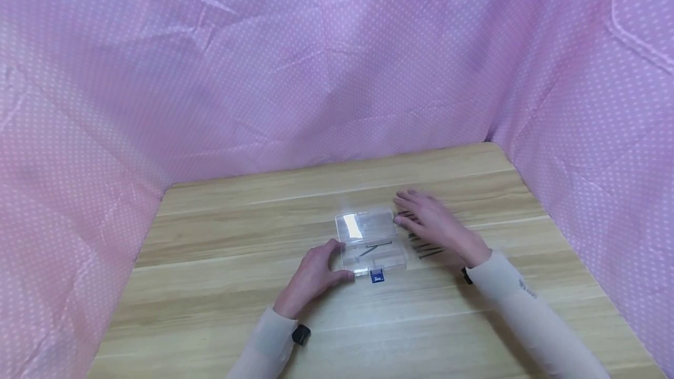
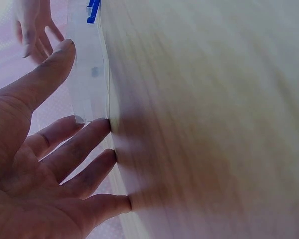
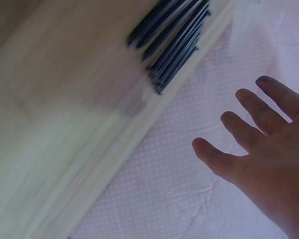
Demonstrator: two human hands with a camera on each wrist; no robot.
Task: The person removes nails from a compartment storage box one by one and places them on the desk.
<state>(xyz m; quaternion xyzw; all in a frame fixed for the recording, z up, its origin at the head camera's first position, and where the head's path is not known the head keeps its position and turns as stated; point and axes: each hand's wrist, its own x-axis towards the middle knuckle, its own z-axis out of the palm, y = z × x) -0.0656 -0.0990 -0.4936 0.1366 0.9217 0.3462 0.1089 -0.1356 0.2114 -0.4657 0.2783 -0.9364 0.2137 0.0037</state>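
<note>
A clear plastic case (image 1: 372, 259) lies on the table with its lid (image 1: 374, 227) opened back. Inside the base are two long metal nails (image 1: 379, 244), one lying slantwise. My left hand (image 1: 315, 271) holds the case's left end, its thumb at the front corner and index finger near the hinge; its lower fingertips reach the table in the left wrist view. To the right of the case, a row of long dark nails (image 1: 432, 253) lies on the wood. My right hand (image 1: 434, 224), blurred, hovers over them with fingers spread apart and nothing held, partly hiding the row.
A blue tag with white lettering (image 1: 377, 275) sits at the case's front edge. The wooden table (image 1: 221, 285) ends at the back and sides against pink dotted cloth (image 1: 295, 75). Each wrist wears a small black device (image 1: 301, 335).
</note>
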